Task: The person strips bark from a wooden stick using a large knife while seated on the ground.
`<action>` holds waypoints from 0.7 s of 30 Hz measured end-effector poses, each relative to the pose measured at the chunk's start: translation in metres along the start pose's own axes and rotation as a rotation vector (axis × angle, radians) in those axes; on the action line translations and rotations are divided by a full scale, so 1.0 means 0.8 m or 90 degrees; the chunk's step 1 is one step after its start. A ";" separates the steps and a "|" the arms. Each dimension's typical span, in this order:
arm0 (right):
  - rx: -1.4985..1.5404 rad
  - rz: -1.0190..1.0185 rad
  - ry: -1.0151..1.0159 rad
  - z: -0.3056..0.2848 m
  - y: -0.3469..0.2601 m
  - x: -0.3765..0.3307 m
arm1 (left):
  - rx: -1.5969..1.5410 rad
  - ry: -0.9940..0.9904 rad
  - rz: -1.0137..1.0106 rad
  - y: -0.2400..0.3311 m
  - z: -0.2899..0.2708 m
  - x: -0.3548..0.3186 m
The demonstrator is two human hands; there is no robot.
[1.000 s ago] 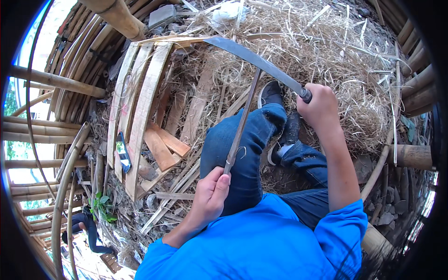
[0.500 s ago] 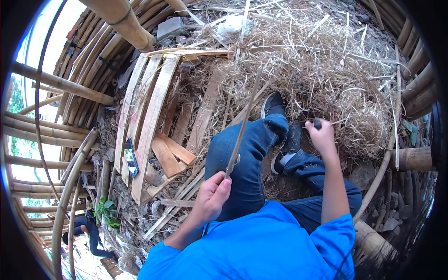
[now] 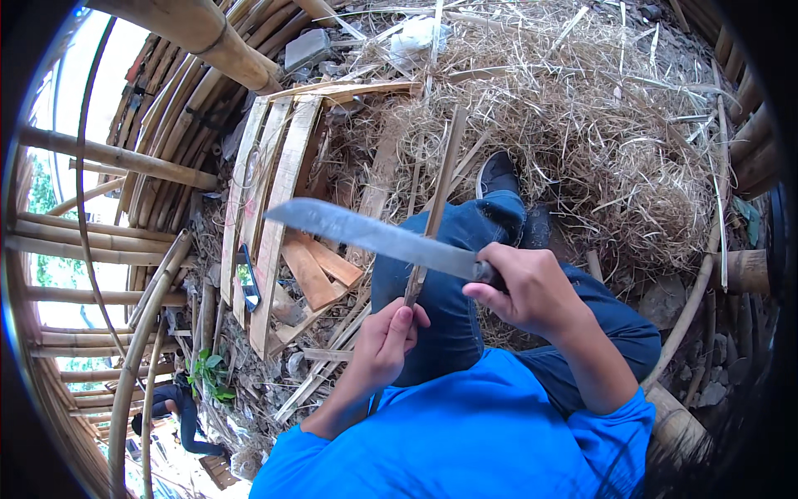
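My left hand (image 3: 385,343) is closed round the lower end of a thin bamboo strip (image 3: 447,170), which slants up and away over my left thigh. In my right hand (image 3: 532,291) is the dark handle of a machete (image 3: 366,237). Its broad grey blade points left and crosses in front of the strip. Whether blade and strip touch I cannot tell. Beneath them are my legs in blue jeans (image 3: 432,324), and a dark shoe (image 3: 498,175) rests at the edge of the shavings.
Bamboo shavings (image 3: 573,141) heap up ahead. Wooden slats (image 3: 281,191) and short boards (image 3: 307,274) lie to the left, with a phone-like dark object (image 3: 248,279) on them. Bamboo poles (image 3: 116,154) fence the left side. Another person (image 3: 183,416) is at the lower left.
My right hand has risen from beside my foot, bringing the machete up and its blade across the strip. The strip in my left hand has shifted slightly and stands a little steeper.
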State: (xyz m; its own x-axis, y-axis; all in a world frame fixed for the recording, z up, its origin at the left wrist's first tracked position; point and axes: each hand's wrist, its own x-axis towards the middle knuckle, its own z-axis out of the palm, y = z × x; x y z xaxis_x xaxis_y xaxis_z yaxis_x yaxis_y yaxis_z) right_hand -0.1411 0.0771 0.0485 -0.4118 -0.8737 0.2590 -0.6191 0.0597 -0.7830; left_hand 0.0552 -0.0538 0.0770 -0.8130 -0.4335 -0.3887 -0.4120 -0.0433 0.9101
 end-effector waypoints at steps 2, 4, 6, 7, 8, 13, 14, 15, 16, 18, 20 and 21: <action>-0.096 -0.049 -0.049 0.006 0.001 0.005 | 0.010 0.013 -0.012 -0.001 0.002 0.000; -0.111 -0.037 -0.071 0.005 0.000 0.007 | -0.002 0.027 -0.023 -0.004 0.004 0.000; -0.124 -0.027 -0.098 0.001 -0.002 0.009 | -0.005 0.030 -0.023 -0.009 0.003 0.000; -0.142 -0.029 -0.105 -0.001 -0.003 0.012 | -0.005 0.031 -0.019 -0.011 0.002 0.000; -0.161 -0.030 -0.111 -0.003 -0.005 0.014 | -0.008 0.033 -0.022 -0.010 0.001 0.001; -0.178 -0.030 -0.126 -0.001 -0.005 0.018 | 0.045 0.018 -0.032 -0.002 -0.004 0.002; -0.183 -0.034 -0.125 0.000 -0.005 0.018 | 0.043 0.020 -0.035 -0.002 -0.004 0.002; -0.181 -0.034 -0.129 0.000 -0.006 0.019 | 0.051 0.019 -0.033 -0.002 -0.004 0.002; -0.197 -0.042 -0.116 0.000 -0.008 0.020 | 0.059 0.018 -0.030 -0.003 -0.004 0.003; -0.212 -0.048 -0.106 0.000 -0.008 0.021 | 0.069 0.023 -0.021 -0.005 -0.003 0.003; -0.237 -0.056 -0.104 -0.001 -0.006 0.020 | 0.079 0.027 -0.013 -0.007 -0.002 0.004; -0.236 -0.055 -0.106 -0.003 -0.005 0.022 | 0.092 0.025 -0.007 -0.008 -0.002 0.004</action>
State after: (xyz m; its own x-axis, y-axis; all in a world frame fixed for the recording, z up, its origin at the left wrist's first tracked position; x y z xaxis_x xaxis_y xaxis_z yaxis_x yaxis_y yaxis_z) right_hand -0.1473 0.0628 0.0571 -0.2523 -0.9476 0.1961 -0.8579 0.1253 -0.4982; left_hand 0.0560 -0.0566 0.0705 -0.7927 -0.4692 -0.3892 -0.4773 0.0806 0.8750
